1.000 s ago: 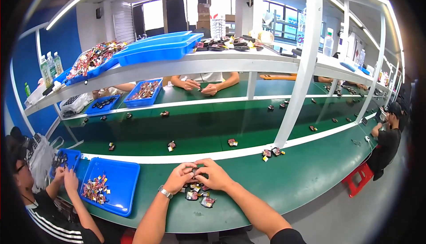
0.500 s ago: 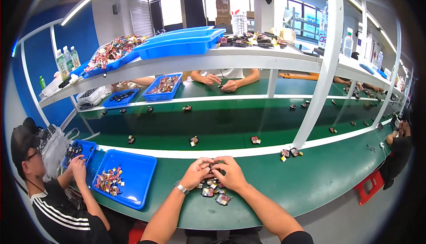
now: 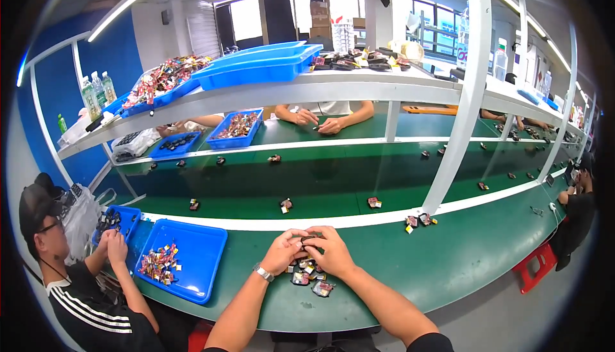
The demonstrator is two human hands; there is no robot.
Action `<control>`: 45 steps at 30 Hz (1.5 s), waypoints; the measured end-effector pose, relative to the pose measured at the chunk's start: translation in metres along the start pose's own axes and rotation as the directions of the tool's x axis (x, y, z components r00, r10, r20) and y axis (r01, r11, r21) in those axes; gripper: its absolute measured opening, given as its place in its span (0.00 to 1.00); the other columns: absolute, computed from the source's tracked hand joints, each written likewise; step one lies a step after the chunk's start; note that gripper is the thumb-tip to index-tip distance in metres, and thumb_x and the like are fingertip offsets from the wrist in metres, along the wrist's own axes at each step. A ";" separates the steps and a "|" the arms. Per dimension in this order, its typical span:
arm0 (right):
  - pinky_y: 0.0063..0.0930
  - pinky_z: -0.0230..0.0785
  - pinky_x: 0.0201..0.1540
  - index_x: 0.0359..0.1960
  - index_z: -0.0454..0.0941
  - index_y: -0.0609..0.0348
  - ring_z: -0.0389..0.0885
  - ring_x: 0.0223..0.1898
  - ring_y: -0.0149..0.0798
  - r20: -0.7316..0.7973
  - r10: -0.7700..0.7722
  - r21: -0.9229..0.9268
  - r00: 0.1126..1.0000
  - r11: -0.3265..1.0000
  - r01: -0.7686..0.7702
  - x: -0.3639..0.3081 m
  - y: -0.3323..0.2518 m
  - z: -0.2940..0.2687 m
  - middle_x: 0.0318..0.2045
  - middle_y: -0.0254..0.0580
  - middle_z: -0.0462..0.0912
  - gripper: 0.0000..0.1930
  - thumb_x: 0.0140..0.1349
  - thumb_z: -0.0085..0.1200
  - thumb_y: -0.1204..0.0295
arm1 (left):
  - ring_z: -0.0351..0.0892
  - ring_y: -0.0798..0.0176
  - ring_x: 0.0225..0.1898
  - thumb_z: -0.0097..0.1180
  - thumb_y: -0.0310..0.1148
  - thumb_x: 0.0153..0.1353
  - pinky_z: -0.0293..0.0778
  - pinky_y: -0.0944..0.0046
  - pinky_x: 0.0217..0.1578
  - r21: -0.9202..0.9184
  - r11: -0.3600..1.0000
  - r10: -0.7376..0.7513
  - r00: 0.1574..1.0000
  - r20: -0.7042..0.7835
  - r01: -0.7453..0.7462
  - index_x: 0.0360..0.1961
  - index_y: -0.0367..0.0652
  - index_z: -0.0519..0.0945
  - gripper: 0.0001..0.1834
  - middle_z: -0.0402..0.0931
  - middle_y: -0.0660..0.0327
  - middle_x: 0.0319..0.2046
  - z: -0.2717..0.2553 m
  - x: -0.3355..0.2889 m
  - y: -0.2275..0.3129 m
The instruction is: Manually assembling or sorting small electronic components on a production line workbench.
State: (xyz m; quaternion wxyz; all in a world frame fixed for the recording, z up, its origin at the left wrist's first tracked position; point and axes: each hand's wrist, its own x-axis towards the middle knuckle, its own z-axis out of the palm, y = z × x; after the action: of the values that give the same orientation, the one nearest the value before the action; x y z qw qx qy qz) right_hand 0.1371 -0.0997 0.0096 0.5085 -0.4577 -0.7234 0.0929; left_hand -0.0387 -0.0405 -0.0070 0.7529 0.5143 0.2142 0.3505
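Over green surface; pinching small black part between left hand and right hand; likely mid-adjustment; next, probably calling for steady pressure.

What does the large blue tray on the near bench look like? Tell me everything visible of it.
The blue tray is rectangular, shallow and open-topped, with rounded corners, a raised rim and a glossy, plastic-looking surface. It lies right side up on the green bench, to the left of the person's left hand. Small red, yellow and white parts are heaped on its floor, toward its left side. Its underside is hidden.
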 end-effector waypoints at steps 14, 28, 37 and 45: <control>0.37 0.69 0.56 0.37 0.84 0.55 0.73 0.54 0.46 0.012 -0.022 0.064 1.000 0.998 0.021 0.001 -0.005 0.003 0.50 0.41 0.78 0.11 0.51 0.60 0.77 | 0.76 0.59 0.54 0.48 0.25 0.68 0.77 0.58 0.54 -0.124 0.990 0.062 0.998 -0.001 -0.062 0.52 0.38 0.70 0.12 0.73 0.51 0.53 -0.002 -0.002 -0.002; 0.35 0.74 0.49 0.38 0.82 0.56 0.75 0.50 0.45 -0.117 -0.045 -0.086 0.992 0.996 0.035 0.003 -0.007 0.002 0.45 0.43 0.78 0.10 0.52 0.61 0.77 | 0.77 0.59 0.51 0.45 0.24 0.68 0.76 0.56 0.55 -0.110 0.993 0.036 0.996 -0.086 -0.045 0.54 0.37 0.67 0.14 0.74 0.52 0.50 0.008 0.001 -0.003; 0.33 0.77 0.36 0.34 0.80 0.57 0.79 0.39 0.40 -0.138 -0.133 -0.209 0.981 0.973 0.103 0.003 -0.012 0.005 0.37 0.36 0.78 0.07 0.52 0.60 0.76 | 0.78 0.61 0.50 0.41 0.20 0.67 0.78 0.60 0.53 -0.109 0.992 0.047 0.994 -0.101 -0.058 0.54 0.36 0.66 0.14 0.76 0.53 0.48 0.010 0.001 0.000; 0.33 0.77 0.36 0.35 0.81 0.58 0.80 0.37 0.41 -0.117 -0.170 -0.336 0.978 0.934 0.122 0.000 -0.006 0.008 0.36 0.38 0.79 0.07 0.53 0.61 0.75 | 0.77 0.60 0.50 0.43 0.20 0.67 0.76 0.57 0.53 -0.077 0.997 0.020 0.992 -0.125 -0.029 0.54 0.37 0.66 0.14 0.76 0.53 0.48 0.011 0.002 0.000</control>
State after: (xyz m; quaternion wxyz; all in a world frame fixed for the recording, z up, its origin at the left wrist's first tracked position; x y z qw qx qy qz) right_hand 0.1270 -0.1004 0.0088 0.4820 -0.4860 -0.7221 -0.1001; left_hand -0.0293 -0.0462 -0.0029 0.7534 0.4640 0.2404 0.3992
